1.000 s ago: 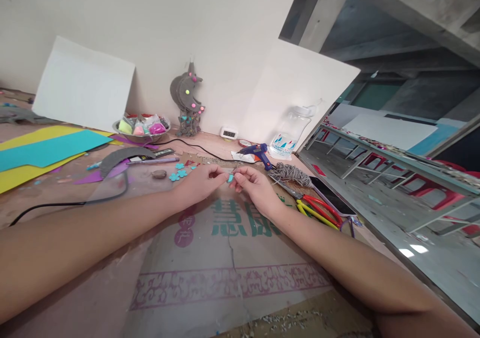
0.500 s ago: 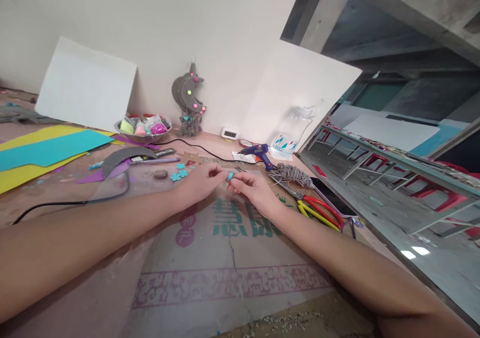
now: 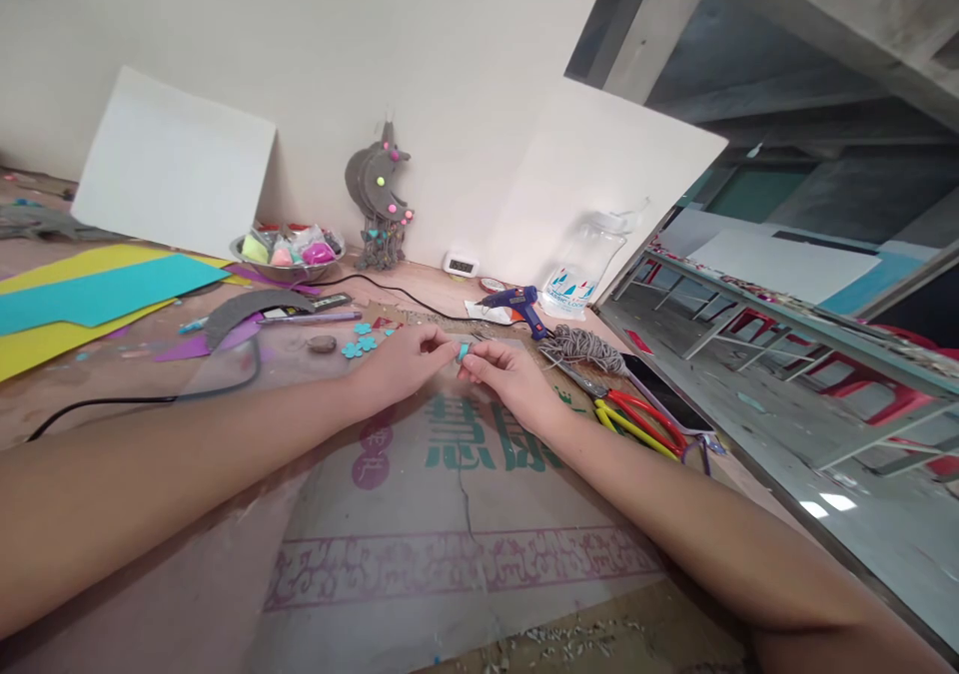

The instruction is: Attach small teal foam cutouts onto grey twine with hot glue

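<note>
A small turquoise piece (image 3: 463, 351), perhaps foam or paper, is pinched between the fingertips of my left hand (image 3: 416, 359) and my right hand (image 3: 501, 372). Its exact shape is mostly covered by the fingers. Both hands meet above a printed translucent plastic sheet (image 3: 450, 504). Left of my left hand lie several turquoise flower cut-outs (image 3: 358, 347). A small grey-brown lump (image 3: 322, 344) sits beside them. Beyond my right hand rests a blue glue gun (image 3: 516, 302).
Pliers with red handles (image 3: 648, 414), yellow-handled cutters (image 3: 625, 429), a bundle of grey cord (image 3: 588, 349) and a phone (image 3: 666, 392) lie at right. Behind stand a clear jug (image 3: 584, 265), a moon ornament (image 3: 381, 190) and a bowl (image 3: 285, 273). A black cable (image 3: 112, 406) crosses the left.
The turquoise piece has turned slightly between my fingertips. Both hands stay in nearly the same place, and the view has shifted a little.
</note>
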Action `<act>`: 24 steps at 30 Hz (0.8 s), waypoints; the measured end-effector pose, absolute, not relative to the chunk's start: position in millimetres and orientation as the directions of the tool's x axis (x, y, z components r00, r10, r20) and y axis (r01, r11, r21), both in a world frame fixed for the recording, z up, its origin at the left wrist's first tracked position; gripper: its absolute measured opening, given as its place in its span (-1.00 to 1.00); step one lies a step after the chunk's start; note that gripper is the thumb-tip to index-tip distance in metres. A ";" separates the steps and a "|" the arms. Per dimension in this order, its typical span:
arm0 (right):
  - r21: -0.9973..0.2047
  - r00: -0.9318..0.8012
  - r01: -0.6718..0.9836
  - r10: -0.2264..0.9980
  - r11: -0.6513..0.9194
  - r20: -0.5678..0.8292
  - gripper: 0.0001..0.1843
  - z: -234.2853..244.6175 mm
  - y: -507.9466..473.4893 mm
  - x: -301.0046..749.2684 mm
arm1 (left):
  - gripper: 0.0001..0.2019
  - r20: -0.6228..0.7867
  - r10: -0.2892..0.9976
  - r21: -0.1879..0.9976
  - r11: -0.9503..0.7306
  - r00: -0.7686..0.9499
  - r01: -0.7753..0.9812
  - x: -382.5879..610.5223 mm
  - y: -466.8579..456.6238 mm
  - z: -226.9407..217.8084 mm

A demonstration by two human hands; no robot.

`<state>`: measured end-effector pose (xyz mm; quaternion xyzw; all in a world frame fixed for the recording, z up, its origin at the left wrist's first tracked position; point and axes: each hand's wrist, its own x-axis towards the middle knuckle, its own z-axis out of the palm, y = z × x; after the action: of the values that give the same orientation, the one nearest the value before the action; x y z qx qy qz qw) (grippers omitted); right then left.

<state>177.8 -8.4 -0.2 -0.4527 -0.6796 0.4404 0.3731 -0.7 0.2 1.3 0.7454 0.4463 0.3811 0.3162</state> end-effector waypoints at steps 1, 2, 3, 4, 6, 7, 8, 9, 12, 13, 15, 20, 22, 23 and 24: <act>-0.937 -0.309 0.287 0.945 0.199 0.106 -0.68 -0.1 -8.5 177.8 | -0.71 0.284 0.906 0.811 -0.401 0.313 0.426 -0.7 0.3 1.1; -0.937 -0.306 0.287 0.946 0.198 0.106 -0.69 0.1 -8.6 177.9 | -0.71 0.282 0.907 0.811 -0.400 0.314 0.428 -0.8 0.3 1.0; -0.937 -0.304 0.287 0.947 0.197 0.106 -0.69 0.2 -8.5 178.0 | -0.70 0.281 0.907 0.810 -0.400 0.315 0.428 -0.9 0.3 1.0; -0.937 -0.302 0.287 0.947 0.201 0.111 -0.70 0.3 -8.3 178.1 | -0.70 0.280 0.906 0.810 -0.400 0.317 0.428 -1.1 0.4 1.0; -0.932 -0.303 0.282 0.943 0.225 0.136 -0.70 0.3 -7.5 178.5 | -0.71 0.279 0.906 0.813 -0.400 0.319 0.424 -1.3 0.7 0.9; -0.929 -0.308 0.277 0.938 0.245 0.156 -0.69 0.3 -6.9 178.6 | -0.71 0.278 0.906 0.816 -0.398 0.318 0.420 -1.4 1.0 0.7; -0.925 -0.314 0.268 0.932 0.269 0.180 -0.68 0.4 -6.4 178.7 | -0.72 0.278 0.907 0.820 -0.395 0.317 0.414 -1.5 1.5 0.5; -0.922 -0.320 0.257 0.926 0.291 0.202 -0.66 0.5 -6.1 178.7 | -0.72 0.278 0.907 0.824 -0.394 0.315 0.408 -1.4 2.0 0.3; -0.920 -0.321 0.251 0.923 0.301 0.214 -0.65 1.2 -6.5 178.0 | -0.72 0.281 0.909 0.829 -0.391 0.307 0.400 -1.2 3.2 -0.3; -0.924 -0.314 0.257 0.929 0.282 0.196 -0.68 1.5 -7.0 177.6 | -0.72 0.281 0.911 0.828 -0.389 0.303 0.404 -1.1 3.3 -0.3; -0.934 -0.300 0.267 0.942 0.235 0.151 -0.73 1.9 -8.1 176.9 | -0.72 0.275 0.914 0.824 -0.385 0.300 0.417 -1.0 3.3 -0.4; -0.937 -0.281 0.278 0.951 0.210 0.130 -0.74 2.0 -8.1 177.5 | -0.72 0.262 0.914 0.816 -0.382 0.311 0.434 -1.3 3.0 -0.7; -0.930 -0.276 0.292 0.951 0.224 0.142 -0.73 2.0 -7.3 178.3 | -0.71 0.255 0.914 0.815 -0.379 0.317 0.437 -1.5 2.9 -0.3; -0.926 -0.275 0.294 0.949 0.236 0.154 -0.72 2.1 -6.9 178.7 | -0.72 0.254 0.913 0.814 -0.380 0.320 0.439 -1.6 2.7 0.0; -0.923 -0.274 0.292 0.947 0.250 0.170 -0.72 2.2 -6.6 179.0 | -0.72 0.252 0.912 0.813 -0.381 0.324 0.440 -1.6 2.4 0.5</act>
<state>179.0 -6.6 2.2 -0.4531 -0.6836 0.4117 0.3973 -1.6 2.4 0.5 0.7466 0.4525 0.3648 0.3237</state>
